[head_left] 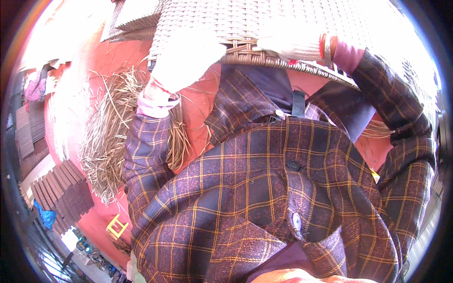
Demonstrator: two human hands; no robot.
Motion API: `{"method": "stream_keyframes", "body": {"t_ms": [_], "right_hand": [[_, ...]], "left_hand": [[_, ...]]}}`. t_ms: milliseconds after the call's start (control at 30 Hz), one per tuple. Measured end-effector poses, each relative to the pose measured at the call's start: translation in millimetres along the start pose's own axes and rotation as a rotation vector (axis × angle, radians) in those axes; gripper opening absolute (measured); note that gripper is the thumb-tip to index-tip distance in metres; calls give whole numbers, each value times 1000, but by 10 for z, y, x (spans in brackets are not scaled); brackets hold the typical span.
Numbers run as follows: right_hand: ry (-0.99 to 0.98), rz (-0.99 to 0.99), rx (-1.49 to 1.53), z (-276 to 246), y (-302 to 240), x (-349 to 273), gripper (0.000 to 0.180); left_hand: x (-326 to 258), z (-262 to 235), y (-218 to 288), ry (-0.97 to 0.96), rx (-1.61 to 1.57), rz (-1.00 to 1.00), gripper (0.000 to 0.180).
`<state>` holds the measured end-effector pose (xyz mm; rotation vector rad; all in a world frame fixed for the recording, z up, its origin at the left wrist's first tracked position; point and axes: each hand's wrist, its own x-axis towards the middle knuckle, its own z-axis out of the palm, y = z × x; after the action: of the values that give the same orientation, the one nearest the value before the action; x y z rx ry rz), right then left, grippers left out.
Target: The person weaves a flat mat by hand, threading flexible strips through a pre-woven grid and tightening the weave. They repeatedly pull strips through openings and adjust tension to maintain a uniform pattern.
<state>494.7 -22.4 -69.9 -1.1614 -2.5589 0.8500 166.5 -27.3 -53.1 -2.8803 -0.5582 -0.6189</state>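
Both hands wear white gloves and grip the braided rim of a large pale woven wicker panel (283, 23) held up close before the person's chest. The left hand (186, 59) is closed over the rim's left end; the right hand (290, 45) is clamped on the rim further right, a red band at its wrist. Purple plaid sleeves run down from both. Below the left hand lies a heap of loose dry straw-coloured reeds (111, 137) on the red floor (198, 108), beside 1 stack of dark brown woven tiles (63, 193).
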Motion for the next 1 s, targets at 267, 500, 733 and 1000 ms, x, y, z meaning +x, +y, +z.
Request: {"method": "stream_keyframes", "body": {"t_ms": [267,500,733,1000], "right_hand": [[-119,71,-60,-69,-144,30,30],[-13,44,44,68,-54,31,32],[74,86,-278,-354,-145,-540,41],[52,574,323,-670,-733,-1130,31]], "left_hand": [[104,-7,-145,-31,65,104,24],[444,304,216,-225,73,-45,31],[461,272,162,113,71,-58,38],[797,381,261,64,-645,-74,34]]}}
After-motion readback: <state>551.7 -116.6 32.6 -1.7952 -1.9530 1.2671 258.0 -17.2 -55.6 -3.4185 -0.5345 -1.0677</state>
